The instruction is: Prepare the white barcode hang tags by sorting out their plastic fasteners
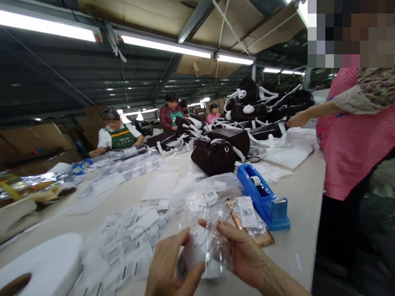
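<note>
Near the bottom centre, my left hand [173,265] grips a white barcode tag [189,257] between thumb and fingers. From the right, my right hand [243,250] closes on a crinkled clear plastic bag [216,242], which overlaps the tag. White labels with barcodes [132,246] lie spread to the left of my hands. Just beyond my right hand sit a brown item in clear wrap [262,238] with a white label [247,211] and a blue tape dispenser [262,197]. More clear plastic [212,185] lies behind my hands.
Dark brown handbags [212,158] with white-wrapped handles are piled at the table's back. A large white roll [46,263] is at the lower left. A person in pink [358,131] stands at the right edge, one hand at the bags. Other people are behind the table.
</note>
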A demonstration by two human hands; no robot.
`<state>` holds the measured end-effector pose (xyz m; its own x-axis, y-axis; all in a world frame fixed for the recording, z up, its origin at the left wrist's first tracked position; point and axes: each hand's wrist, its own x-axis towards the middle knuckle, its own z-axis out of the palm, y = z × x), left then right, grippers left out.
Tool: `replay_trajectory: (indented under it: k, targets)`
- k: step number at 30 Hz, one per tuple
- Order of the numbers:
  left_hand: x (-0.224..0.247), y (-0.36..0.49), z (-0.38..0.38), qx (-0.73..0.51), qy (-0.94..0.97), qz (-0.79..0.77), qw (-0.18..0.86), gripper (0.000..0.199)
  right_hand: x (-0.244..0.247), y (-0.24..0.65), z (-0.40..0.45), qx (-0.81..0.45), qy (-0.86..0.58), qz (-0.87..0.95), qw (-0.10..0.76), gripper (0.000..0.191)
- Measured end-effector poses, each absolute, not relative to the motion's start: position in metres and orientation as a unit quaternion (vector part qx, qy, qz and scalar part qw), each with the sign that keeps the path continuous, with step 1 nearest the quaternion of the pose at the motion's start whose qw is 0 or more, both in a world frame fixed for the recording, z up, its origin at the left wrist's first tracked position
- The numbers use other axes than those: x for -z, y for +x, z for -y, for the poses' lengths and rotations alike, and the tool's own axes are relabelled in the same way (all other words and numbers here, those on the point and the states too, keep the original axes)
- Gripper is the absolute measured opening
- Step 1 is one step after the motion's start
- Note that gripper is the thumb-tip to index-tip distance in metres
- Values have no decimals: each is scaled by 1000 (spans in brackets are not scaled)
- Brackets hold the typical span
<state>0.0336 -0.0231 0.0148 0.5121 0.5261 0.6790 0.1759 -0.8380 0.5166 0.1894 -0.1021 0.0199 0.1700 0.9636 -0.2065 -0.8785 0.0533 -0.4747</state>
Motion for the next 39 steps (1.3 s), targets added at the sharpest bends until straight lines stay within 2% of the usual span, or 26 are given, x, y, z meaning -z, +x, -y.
replay_trajectory:
  k: [6,10,19,25,27,31,35,39]
  targets:
    - [-3,26,26,-439,843,-226,214,44,-37,211,92,-548,-306,133,767,17]
    - [-3,28,32,-440,828,-240,252,46,-65,214,88,-552,-323,228,734,19]
    - [-35,29,47,-417,759,-251,434,39,-125,187,79,-560,-325,369,667,14]
    - [-41,20,46,-379,602,-254,655,57,-135,178,71,-552,-326,401,654,13]
    - [-41,17,45,-375,552,-238,706,55,-137,176,69,-553,-329,400,653,15]
    - [-42,12,44,-361,490,-241,756,44,-140,173,66,-551,-336,392,655,18]
    - [-45,9,42,-296,488,-261,779,36,-140,170,61,-551,-337,382,661,19]
    - [-41,10,41,-250,476,-248,806,39,-138,170,57,-551,-336,377,664,19]
